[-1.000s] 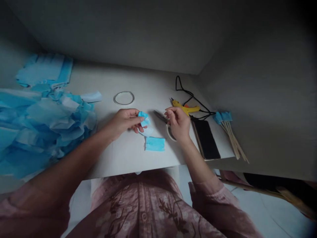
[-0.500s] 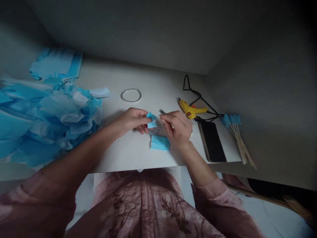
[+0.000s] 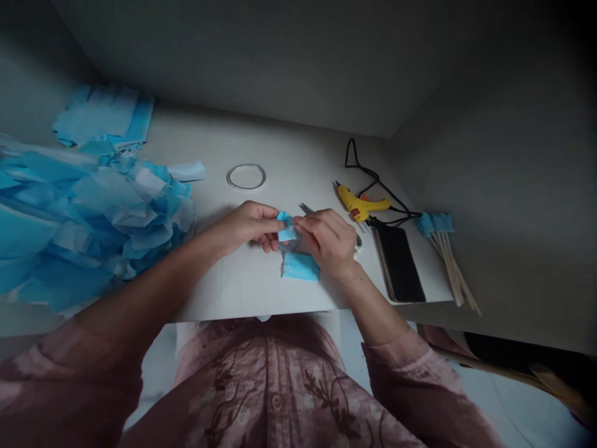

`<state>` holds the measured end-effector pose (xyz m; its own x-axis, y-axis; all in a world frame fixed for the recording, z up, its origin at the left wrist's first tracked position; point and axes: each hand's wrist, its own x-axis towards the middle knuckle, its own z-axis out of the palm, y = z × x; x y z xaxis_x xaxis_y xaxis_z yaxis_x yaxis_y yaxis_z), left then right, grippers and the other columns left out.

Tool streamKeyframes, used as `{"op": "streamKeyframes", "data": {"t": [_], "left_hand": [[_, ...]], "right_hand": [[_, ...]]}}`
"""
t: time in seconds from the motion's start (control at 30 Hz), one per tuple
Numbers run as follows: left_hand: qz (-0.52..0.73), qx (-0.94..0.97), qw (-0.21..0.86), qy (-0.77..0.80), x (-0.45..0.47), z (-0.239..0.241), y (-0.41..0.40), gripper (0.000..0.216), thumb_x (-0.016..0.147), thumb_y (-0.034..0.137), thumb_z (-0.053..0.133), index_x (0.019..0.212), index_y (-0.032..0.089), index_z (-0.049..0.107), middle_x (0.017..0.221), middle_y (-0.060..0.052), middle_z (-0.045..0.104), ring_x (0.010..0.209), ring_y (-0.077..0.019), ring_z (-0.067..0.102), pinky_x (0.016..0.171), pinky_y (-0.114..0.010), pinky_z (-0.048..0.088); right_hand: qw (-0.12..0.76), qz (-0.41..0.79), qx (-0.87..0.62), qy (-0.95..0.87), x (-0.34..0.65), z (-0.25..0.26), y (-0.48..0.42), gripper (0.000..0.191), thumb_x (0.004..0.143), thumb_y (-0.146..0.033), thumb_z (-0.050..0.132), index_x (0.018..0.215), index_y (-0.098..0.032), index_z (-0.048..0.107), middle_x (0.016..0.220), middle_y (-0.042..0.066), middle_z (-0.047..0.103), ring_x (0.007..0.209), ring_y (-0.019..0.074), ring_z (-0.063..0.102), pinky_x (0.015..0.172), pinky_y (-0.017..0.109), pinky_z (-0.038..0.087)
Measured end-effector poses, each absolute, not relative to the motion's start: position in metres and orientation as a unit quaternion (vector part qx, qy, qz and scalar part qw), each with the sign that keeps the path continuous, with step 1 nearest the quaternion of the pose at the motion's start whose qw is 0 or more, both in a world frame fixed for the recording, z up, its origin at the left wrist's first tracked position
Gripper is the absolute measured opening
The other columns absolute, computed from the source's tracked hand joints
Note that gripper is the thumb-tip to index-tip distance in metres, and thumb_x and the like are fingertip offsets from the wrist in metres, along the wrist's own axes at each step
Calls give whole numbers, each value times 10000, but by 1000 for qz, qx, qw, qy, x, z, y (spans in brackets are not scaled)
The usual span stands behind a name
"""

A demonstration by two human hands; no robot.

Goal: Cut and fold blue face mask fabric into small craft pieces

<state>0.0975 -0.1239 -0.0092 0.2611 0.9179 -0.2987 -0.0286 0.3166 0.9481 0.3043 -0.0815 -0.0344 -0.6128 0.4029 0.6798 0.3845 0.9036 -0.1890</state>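
My left hand pinches a small folded piece of blue fabric between thumb and fingers, above the table. At the fabric's right edge, the thumb and fingertips of my right hand are pressed together; whatever they hold is too small to make out. A larger blue fabric piece lies flat on the table just below the hands. Pointed metal tips, perhaps of scissors, stick out beyond my right hand, which hides the rest. Part of a pale round object shows beside my right wrist.
A heap of blue and white fabric covers the left side, with a stack of blue sheets behind. A wire ring, a yellow glue gun with black cord, a phone and blue-tipped sticks lie on the table.
My right hand has moved left, so its fingertips now meet the edge of the small blue piece. My left hand stays nearly where it was, still pinching the fabric.
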Motion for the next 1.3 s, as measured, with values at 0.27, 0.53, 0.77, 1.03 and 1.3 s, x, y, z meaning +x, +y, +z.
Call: {"op": "streamKeyframes", "data": {"t": [0.27, 0.53, 0.77, 1.03, 1.3], "left_hand": [[369, 450, 659, 476, 97, -13, -122, 180, 825, 255, 721, 688, 146, 681, 638, -51, 703, 503, -121, 617, 509, -244, 490], [382, 447, 666, 459, 96, -16, -120, 166, 814, 245, 712, 707, 128, 663, 603, -47, 698, 510, -107, 629, 506, -195, 495], [400, 452, 626, 494, 96, -15, -120, 151, 848, 201, 634, 726, 121, 670, 591, -35, 681, 503, -107, 622, 498, -193, 489], [375, 525, 567, 513, 98, -19, -120, 179, 824, 226, 678, 673, 141, 632, 568, -9, 650, 478, -92, 576, 456, -185, 424], [395, 573, 526, 488, 97, -20, -121, 221, 800, 367, 692, 742, 159, 649, 641, 2, 642, 524, -90, 551, 485, -196, 412]], "right_hand": [[374, -29, -196, -906, 306, -32, -82, 191, 1019, -253, 541, 1006, -235, 731, 865, 47, 751, 783, 178, 659, 697, 316, 545], [368, -38, -165, -914, 306, -34, -77, 146, 997, -209, 588, 1029, -210, 731, 869, 48, 747, 793, 166, 650, 668, 291, 510], [350, 156, -189, -904, 310, -17, -76, 392, 1041, -461, 469, 1132, -211, 758, 1020, 89, 750, 970, 219, 667, 855, 384, 536], [332, 491, -300, -747, 295, -27, -73, 372, 930, -441, 661, 1230, -221, 634, 918, 10, 673, 824, 136, 630, 704, 256, 518], [421, 561, -301, -647, 277, -32, -85, 381, 868, -379, 733, 1210, -240, 637, 804, -37, 616, 699, 108, 599, 685, 260, 523]]}}
